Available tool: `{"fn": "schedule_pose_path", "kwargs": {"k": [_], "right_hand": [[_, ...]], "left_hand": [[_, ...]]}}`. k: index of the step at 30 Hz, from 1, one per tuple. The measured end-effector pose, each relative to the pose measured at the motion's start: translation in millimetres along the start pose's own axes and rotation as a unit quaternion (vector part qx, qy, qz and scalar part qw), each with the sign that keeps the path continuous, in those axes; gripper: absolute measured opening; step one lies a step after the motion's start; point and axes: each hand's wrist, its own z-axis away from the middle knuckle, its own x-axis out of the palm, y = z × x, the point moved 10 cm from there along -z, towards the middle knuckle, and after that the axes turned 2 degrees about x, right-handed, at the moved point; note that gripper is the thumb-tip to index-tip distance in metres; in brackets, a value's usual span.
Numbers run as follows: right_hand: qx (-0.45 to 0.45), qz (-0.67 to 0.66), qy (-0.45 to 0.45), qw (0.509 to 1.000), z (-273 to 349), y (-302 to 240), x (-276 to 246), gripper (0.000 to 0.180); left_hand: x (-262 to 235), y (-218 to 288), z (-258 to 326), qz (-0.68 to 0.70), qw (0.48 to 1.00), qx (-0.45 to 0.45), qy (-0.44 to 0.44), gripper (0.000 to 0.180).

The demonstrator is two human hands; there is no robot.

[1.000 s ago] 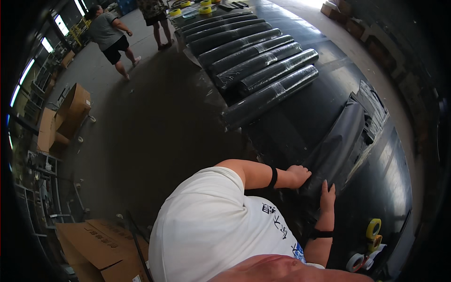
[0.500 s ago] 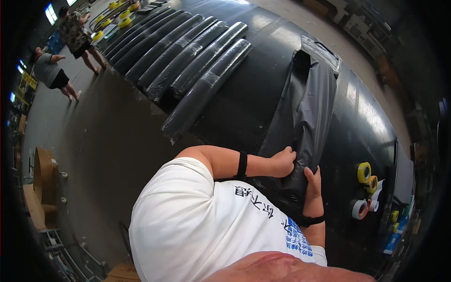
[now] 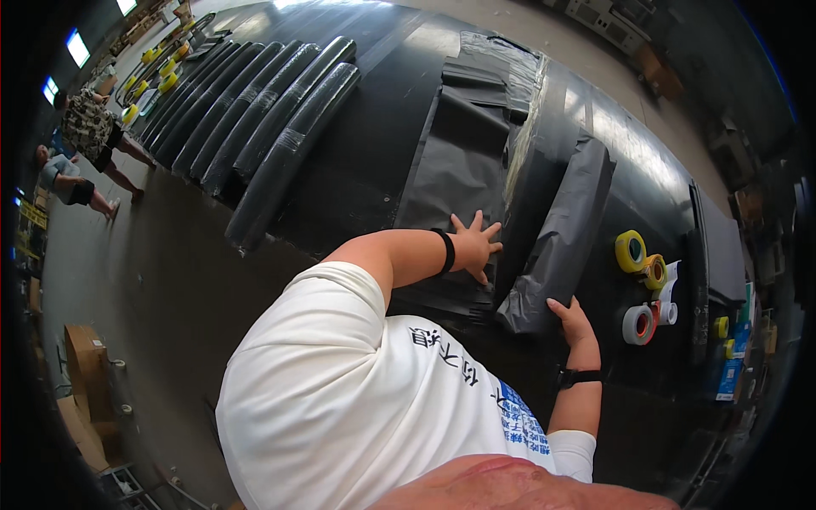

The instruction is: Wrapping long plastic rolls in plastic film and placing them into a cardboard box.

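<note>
My left hand (image 3: 478, 246) lies open, fingers spread, on the near part of a flat, creased black plastic sheet (image 3: 450, 174). To its right, my right hand (image 3: 575, 323) grips the near corner of a loosely folded, long black plastic sheet (image 3: 565, 225), thumb on top and the other fingers mostly hidden. This folded piece slants away across the black table (image 3: 361, 183), with a gap between it and the flat sheet. Beyond the flat sheet's far end sits a clear plastic-covered bundle (image 3: 501, 64).
Several black film-wrapped rolls (image 3: 293, 149) lie side by side on the left. Tape rolls, one yellow (image 3: 630, 251) and one grey (image 3: 638, 325), sit at right beside dark panels (image 3: 721, 246). Two people stand far left, near a cardboard box (image 3: 89, 382) on the floor.
The folded sheet has moved right with my right hand, apart from the flat sheet now exposed. My left hand has let go and spread its fingers. The view has shifted.
</note>
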Motion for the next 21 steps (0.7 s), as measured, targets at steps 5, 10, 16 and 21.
{"fn": "schedule_pose_path", "kwargs": {"k": [5, 10, 16, 21], "right_hand": [[-0.123, 0.513, 0.189, 0.828, 17.7, -120.7, 21.6, 0.092], [-0.161, 0.381, -0.050, 0.909, -70.6, -160.0, 124.1, 0.092], [-0.151, 0.373, 0.037, 0.915, -164.5, -169.3, 208.1, 0.095], [-0.096, 0.388, 0.199, 0.895, -204.4, -212.0, 252.6, 0.103]], "left_hand": [[2.0, -12.9, 1.2, 0.008, 0.999, 0.011, 0.042, 0.099], [1.8, -26.9, 15.0, 0.016, 0.999, 0.009, 0.038, 0.099], [32.2, -75.4, 46.5, 0.009, 0.996, 0.083, 0.032, 0.105], [54.1, -134.9, 95.1, -0.046, 0.984, 0.164, 0.048, 0.101]]}}
